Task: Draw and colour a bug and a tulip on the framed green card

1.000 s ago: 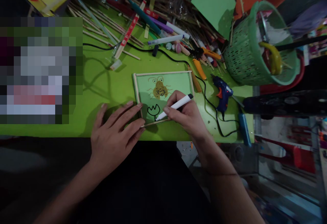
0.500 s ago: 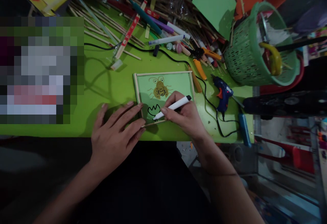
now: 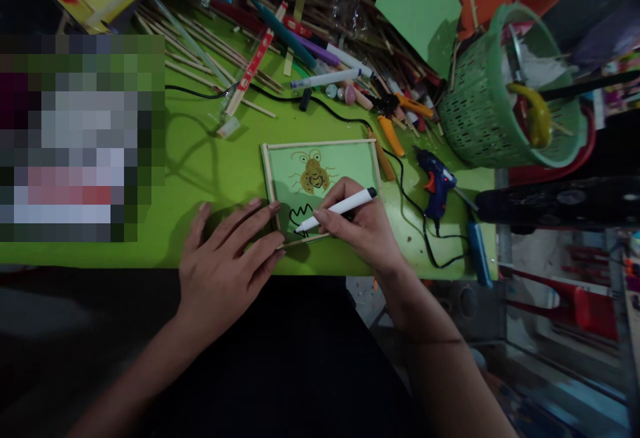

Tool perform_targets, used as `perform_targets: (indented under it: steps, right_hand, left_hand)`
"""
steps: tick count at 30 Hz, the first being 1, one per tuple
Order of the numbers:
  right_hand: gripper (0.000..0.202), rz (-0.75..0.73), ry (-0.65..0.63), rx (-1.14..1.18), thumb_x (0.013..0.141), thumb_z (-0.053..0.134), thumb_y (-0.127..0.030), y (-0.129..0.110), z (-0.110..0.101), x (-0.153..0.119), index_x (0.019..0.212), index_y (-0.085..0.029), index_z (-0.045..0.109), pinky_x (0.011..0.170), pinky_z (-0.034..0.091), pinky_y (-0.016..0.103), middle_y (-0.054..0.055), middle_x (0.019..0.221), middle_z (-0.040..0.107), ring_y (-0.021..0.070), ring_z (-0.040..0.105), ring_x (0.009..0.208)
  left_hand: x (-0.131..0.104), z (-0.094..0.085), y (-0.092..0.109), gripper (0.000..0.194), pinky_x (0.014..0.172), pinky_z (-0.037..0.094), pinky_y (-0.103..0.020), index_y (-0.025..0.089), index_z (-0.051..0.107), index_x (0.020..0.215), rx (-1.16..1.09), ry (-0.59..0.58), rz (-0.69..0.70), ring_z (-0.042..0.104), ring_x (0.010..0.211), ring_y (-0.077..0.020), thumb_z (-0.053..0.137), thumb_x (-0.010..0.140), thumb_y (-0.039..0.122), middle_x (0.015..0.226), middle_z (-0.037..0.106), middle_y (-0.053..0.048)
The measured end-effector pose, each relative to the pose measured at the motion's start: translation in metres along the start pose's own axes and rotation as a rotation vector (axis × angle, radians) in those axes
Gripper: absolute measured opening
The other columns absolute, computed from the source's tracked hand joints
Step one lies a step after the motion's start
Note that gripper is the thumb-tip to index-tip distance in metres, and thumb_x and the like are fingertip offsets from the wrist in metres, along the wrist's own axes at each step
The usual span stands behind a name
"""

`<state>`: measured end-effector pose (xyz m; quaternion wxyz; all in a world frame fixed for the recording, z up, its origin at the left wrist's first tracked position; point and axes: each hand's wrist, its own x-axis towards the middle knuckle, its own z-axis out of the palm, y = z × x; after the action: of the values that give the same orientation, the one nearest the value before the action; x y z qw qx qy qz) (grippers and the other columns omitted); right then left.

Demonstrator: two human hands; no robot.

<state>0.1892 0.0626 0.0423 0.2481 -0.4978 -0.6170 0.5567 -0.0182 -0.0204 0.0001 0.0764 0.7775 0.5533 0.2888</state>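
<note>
Where the left hand [image 3: 220, 261] rests, fingers spread against the left edge of the framed card [image 3: 350, 165] on the worktop [image 3: 235, 171], the black flower outline [image 3: 301, 213] lies between both hands; the white marker [image 3: 345, 205] slants down-left beside it, pinched in the right hand [image 3: 367, 235].

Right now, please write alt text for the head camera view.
A right hand holds a white black-ended marker over a green rectangular card framed with pale wooden sticks, showing a brown bug and black flower outline; the left hand rests at its left edge.
</note>
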Motion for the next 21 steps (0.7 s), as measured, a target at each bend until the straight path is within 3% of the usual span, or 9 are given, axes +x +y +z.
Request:
perform_targets:
  steps: [14,21]
  right_hand:
    - [0.024,0.008,-0.015,0.008,0.083,0.076,-0.037,-0.0008,0.0010,0.0003,0.081,-0.020,0.060,0.053,0.033,0.026,-0.004,0.066,0.060,0.0098,0.050,0.059]
    - [0.026,-0.006,-0.013,-0.009,0.083,0.075,-0.041,0.0016,0.0011,0.0007,0.081,-0.020,0.060,0.053,0.034,0.026,-0.004,0.065,0.059,0.0096,0.050,0.058]
  left_hand:
    - [-0.0006,-0.0001,-0.0004,0.016,0.116,0.030,-0.058,0.027,0.067,0.102,0.000,-0.002,0.001,0.062,0.125,-0.0295,0.070,0.087,0.022,0.135,0.067,-0.004]
    - [-0.0008,0.0005,-0.0005,0.016,0.116,0.031,-0.057,0.027,0.067,0.102,0.011,0.000,0.004,0.062,0.125,-0.0290,0.070,0.087,0.023,0.135,0.067,-0.003]
